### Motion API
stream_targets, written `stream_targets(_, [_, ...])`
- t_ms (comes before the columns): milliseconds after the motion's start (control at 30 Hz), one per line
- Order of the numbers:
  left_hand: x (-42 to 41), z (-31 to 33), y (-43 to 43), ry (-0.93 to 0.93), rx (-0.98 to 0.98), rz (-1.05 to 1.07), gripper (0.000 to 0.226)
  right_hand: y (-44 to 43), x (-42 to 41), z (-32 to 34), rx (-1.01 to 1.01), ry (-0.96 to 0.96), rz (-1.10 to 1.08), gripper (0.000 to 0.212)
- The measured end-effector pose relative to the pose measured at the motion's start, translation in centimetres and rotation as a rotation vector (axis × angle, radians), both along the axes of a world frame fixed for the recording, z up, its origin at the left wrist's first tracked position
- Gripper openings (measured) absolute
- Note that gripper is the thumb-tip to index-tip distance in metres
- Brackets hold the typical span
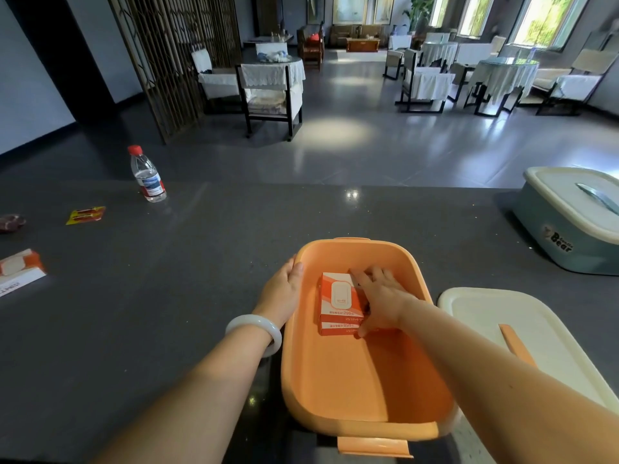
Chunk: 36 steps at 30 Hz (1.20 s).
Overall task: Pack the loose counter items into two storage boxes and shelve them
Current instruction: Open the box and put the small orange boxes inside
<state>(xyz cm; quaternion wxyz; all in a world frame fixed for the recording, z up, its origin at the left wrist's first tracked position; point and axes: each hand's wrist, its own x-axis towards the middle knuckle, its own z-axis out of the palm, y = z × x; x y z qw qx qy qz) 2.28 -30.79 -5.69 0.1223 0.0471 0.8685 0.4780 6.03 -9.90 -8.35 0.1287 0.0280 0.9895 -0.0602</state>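
Presently we list: dark grey bench [167, 296]. Near centre, an open orange box [351, 396]; our left hand [283, 283] holds its left rim, and our right hand [378, 296] is inside, grasping two stacked orange cartons [335, 296] at its far end. White lid [502, 323], right. Blue lidded box [549, 229], far right. Water bottle [149, 177] and yellow packet [85, 215], far left. Beyond: grey floor [368, 145], draped chairs [271, 92], lattice screen [167, 55], bright windows [542, 18].

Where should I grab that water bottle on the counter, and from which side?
Wrap the water bottle around its labelled middle, coming from its near right side. It stands upright with bare counter on that side, so a side grasp is probably steadier than pinching the red cap.
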Motion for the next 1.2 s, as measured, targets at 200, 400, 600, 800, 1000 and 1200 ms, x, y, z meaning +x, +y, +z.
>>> stream_targets(200, [0.1, 0.1, 0.1, 0.005, -0.013, -0.005, 0.055, -0.1, 0.1, -0.3, 0.003, 0.031, -0.012, 0.107])
stream_targets(400, [0.2, 0.1, 0.0, 0.002, -0.017, 0.002, 0.055, -0.3, 0.1, -0.3, -0.002, 0.044, 0.005, 0.105])
stream_targets(600, [0.3, 0.3, 0.0, -0.001, -0.022, 0.008, 0.055, -0.2, 0.4, -0.1, 0.005, 0.067, 0.006, 0.114])
stream_targets(800, [0.4, 0.2, 0.2, 0.002, -0.023, 0.013, 0.055, -0.6, 0.3, 0.7, 0.015, 0.153, 0.141, 0.114])
stream_targets(1000, [0.3, 0.3, 0.1, 0.01, -0.018, 0.004, 0.054, -1.1, 0.0, -0.1, 0.001, 0.215, 0.149, 0.092])
stream_targets(1200, [0.5, 0.6, 0.1, 0.01, -0.029, 0.002, 0.055, -1.2, 0.0, -0.2, -0.045, 0.222, 0.169, 0.081])
